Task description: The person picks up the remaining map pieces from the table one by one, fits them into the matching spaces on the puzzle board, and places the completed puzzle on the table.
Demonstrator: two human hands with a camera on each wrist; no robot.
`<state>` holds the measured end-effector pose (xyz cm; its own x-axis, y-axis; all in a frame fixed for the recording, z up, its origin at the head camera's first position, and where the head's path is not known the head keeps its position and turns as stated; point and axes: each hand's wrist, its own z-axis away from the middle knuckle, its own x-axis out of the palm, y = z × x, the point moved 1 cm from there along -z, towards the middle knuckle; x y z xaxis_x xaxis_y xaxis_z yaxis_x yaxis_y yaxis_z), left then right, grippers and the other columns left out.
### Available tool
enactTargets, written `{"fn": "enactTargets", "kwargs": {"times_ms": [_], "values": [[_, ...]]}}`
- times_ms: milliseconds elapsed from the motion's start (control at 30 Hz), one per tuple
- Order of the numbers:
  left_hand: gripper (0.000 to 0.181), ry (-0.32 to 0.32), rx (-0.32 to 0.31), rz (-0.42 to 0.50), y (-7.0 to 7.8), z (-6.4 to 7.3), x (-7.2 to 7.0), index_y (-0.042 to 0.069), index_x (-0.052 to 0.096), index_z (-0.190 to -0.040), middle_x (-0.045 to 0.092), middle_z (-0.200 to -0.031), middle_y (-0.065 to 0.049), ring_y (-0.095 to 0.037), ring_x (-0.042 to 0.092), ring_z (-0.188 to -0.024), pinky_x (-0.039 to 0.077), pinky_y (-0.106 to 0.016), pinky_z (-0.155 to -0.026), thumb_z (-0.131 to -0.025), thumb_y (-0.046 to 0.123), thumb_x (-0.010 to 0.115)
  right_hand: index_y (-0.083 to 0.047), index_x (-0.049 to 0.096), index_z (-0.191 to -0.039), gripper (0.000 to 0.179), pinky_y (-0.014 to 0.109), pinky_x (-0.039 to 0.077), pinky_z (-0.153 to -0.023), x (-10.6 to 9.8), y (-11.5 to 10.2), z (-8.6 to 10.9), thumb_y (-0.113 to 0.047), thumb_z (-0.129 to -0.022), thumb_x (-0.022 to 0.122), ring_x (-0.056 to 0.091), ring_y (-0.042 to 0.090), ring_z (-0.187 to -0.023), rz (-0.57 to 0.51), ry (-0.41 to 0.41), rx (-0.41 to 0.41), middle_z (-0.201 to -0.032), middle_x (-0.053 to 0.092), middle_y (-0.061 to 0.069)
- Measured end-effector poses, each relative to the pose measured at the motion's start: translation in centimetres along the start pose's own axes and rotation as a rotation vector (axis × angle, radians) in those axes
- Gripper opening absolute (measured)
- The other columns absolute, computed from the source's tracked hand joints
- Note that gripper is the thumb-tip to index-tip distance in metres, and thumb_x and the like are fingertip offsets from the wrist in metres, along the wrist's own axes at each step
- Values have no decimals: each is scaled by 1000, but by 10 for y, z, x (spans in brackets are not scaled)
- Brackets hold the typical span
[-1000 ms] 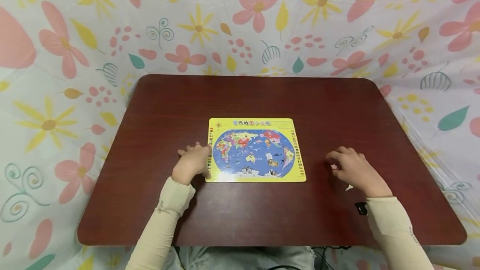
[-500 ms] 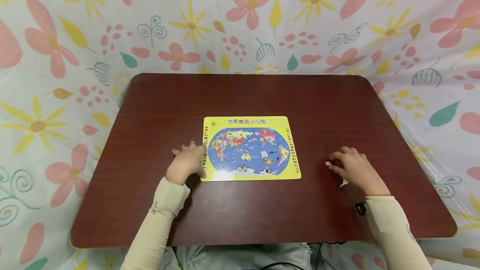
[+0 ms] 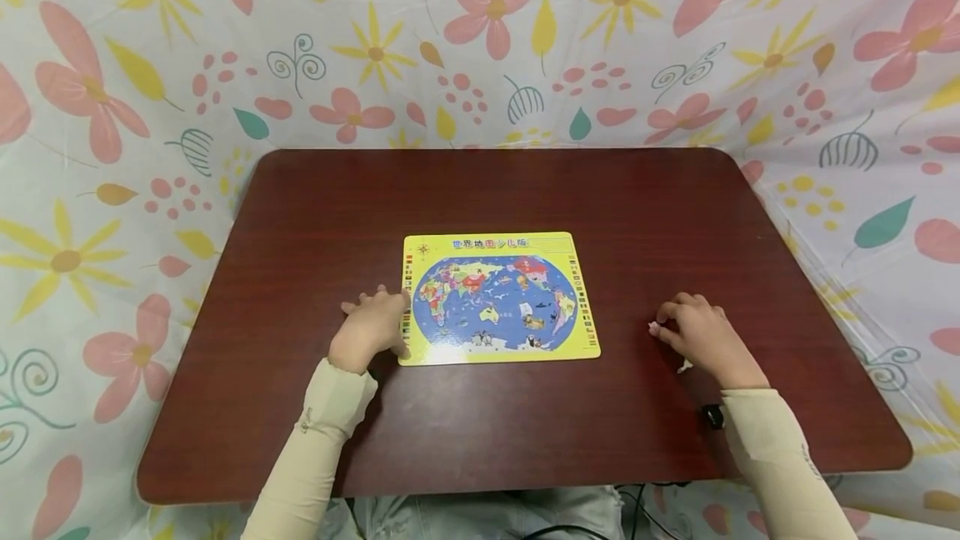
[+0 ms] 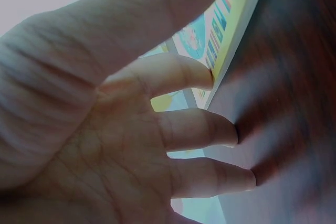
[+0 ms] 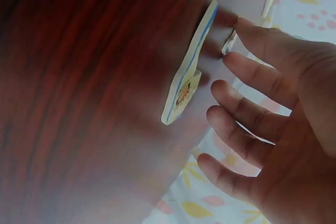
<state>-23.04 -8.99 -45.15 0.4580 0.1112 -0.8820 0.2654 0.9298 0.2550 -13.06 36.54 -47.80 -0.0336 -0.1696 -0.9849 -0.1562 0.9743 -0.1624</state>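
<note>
A yellow-bordered world map board [image 3: 502, 298] with flags down its sides lies mid-table. My left hand [image 3: 371, 327] rests at its left edge, fingers spread and slightly bent; in the left wrist view the fingertips [image 4: 205, 77] come down at the board's edge. On the right, my right hand [image 3: 708, 340] holds thumb and index fingertips around a small flat printed piece [image 5: 229, 41], pale in the head view. The other fingers are loosely bent. A larger flat piece [image 5: 186, 72] with a blue-lined edge and a printed face lies near the right palm, mostly hidden in the head view.
The dark red-brown table [image 3: 480, 190] has rounded corners. A flower-printed curtain [image 3: 480, 40] surrounds it. A small black object [image 3: 712, 416] shows at the right cuff. Black cables [image 3: 637, 507] hang below the front edge, beside the person's legs.
The head view has shifted slightly. My right hand has drawn a little to the right over the table, and the small piece now shows more at its thumb tip. The left hand has stayed put.
</note>
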Motion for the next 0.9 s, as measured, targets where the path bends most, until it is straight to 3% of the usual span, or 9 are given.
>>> {"fn": "enactTargets", "kwargs": {"times_ms": [167,533,900], "values": [[90,1,-2,4,-1,1,-1,7,46,-136,33,-139,-32,-61,27,-120,18,-78,-85,-59,25,89,-6,66,-86,16,56,39,-65,-2,-2,-2,-22,-84,67,52,35,-85,-23,-8,-3,-89,57,11],[87,6,6,11,-3,1,0,10,49,-134,33,-139,-32,-61,27,-120,18,-78,-85,-58,27,89,-11,62,-81,12,56,33,-69,-2,2,-6,-22,-85,66,44,36,-93,-94,-128,39,-103,48,16],[90,-6,-5,18,-1,2,1,11,47,-136,30,-141,-31,-61,24,-122,17,-78,-86,-59,27,88,-18,59,-72,13,55,31,-71,-10,-8,-23,-20,-83,67,41,28,-87,-81,-27,-55,-101,46,9]]}}
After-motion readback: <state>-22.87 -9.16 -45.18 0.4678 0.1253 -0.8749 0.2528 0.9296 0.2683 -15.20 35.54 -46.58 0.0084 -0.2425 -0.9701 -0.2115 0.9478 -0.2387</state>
